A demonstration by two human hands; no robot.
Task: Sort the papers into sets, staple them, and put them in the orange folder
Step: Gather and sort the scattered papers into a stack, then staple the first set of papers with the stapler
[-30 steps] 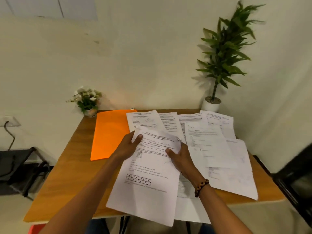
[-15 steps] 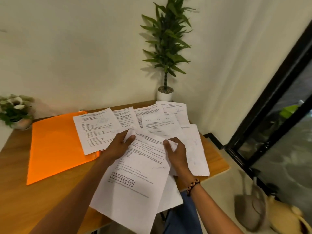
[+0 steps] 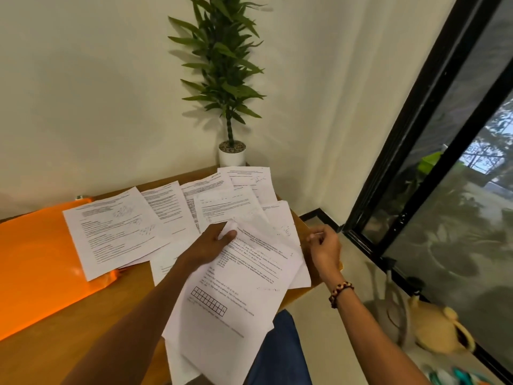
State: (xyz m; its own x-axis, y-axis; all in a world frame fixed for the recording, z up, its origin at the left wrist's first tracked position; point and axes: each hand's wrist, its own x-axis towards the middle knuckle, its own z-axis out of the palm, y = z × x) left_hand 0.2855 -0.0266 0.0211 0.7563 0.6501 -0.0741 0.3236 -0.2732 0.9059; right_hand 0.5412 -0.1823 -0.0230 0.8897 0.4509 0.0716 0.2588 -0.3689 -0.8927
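At nine o'clock the orange folder point(image 3: 36, 262) lies flat on the wooden table point(image 3: 83, 340), a printed sheet point(image 3: 113, 229) overlapping its right edge. More papers point(image 3: 222, 201) fan toward twelve o'clock, below a potted plant point(image 3: 224, 79). At centre the left hand point(image 3: 208, 245) is clamped on the top corner of a held sheaf point(image 3: 236, 295) that juts off the table's near edge. At three o'clock the right hand point(image 3: 324, 248) is off the paper, fingers curled together loosely; a beaded bracelet point(image 3: 340, 293) circles its wrist.

Right hand point(image 3: 324, 247) now off the held sheets point(image 3: 236, 287), apparently curled and empty, beside table edge.
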